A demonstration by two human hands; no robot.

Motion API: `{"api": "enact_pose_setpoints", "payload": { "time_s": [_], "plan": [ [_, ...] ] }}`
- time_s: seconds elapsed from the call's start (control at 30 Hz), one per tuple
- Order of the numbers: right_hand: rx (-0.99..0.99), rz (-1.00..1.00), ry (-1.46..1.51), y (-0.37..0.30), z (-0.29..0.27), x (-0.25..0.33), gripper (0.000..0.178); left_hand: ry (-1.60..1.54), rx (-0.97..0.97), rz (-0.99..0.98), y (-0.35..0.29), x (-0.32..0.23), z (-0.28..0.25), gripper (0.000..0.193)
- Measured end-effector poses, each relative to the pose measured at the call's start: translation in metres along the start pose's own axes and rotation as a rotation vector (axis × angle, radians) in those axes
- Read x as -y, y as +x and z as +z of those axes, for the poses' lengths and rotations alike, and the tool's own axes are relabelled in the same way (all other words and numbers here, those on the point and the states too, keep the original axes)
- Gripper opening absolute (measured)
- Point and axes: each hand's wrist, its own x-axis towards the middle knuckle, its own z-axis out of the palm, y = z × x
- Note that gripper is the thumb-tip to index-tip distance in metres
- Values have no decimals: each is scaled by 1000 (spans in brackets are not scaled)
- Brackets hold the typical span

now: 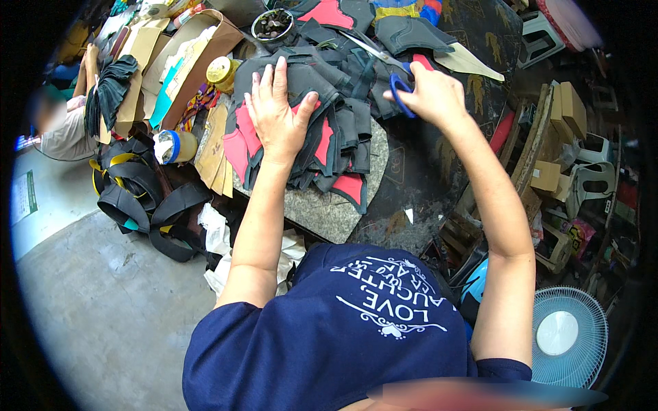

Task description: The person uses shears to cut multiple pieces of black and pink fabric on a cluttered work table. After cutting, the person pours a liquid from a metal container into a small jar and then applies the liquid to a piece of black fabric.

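A loose pile of cut black fabric pieces (319,79), several with pinkish-red faces, covers most of a speckled stone slab (322,216) on the dark table. My left hand (277,120) lies flat on the pile, fingers spread, with a red-faced piece (236,154) showing beside it. Scissors (401,99) with blue handles are in my right hand (439,96), to the right of the pile. Their blades point up and left, over the black pieces at the far side. Whether the blades touch any fabric I cannot tell.
Beyond the pile stands a bowl (273,25) of small dark things. Left of it are a yellow-lidded jar (221,73), a tub (177,146) and a cardboard box (205,58). Black straps (151,205) hang at the left table edge. Another person (72,133) sits far left. A fan (569,335) stands right.
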Motion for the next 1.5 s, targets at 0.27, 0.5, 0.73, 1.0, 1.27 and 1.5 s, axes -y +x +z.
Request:
{"api": "enact_pose_setpoints", "payload": {
  "time_s": [0.27, 0.5, 0.73, 1.0, 1.27, 1.5],
  "plan": [
    [-187, -29, -120, -21, 63, 25, 54, 21, 8, -2, 2, -2, -2, 84],
    [-275, 80, 110, -26, 11, -15, 33, -85, 92, -49, 7, -4, -22, 90],
    [-319, 100, 818, -54, -81, -70, 27, -157, 49, -27, -1, -1, -32, 95],
    [-232, 210, 1049, -141, -68, -29, 23, -182, -182, 424, -33, -73, -57, 62],
    [-108, 175, 1186, -167, -19, 14, 27, -658, 413, 209, -83, -138, -13, 96],
    [90, 78, 1556, -182, -7, 10, 30, -817, 372, 107, -89, -137, -7, 59]
  ]
}}
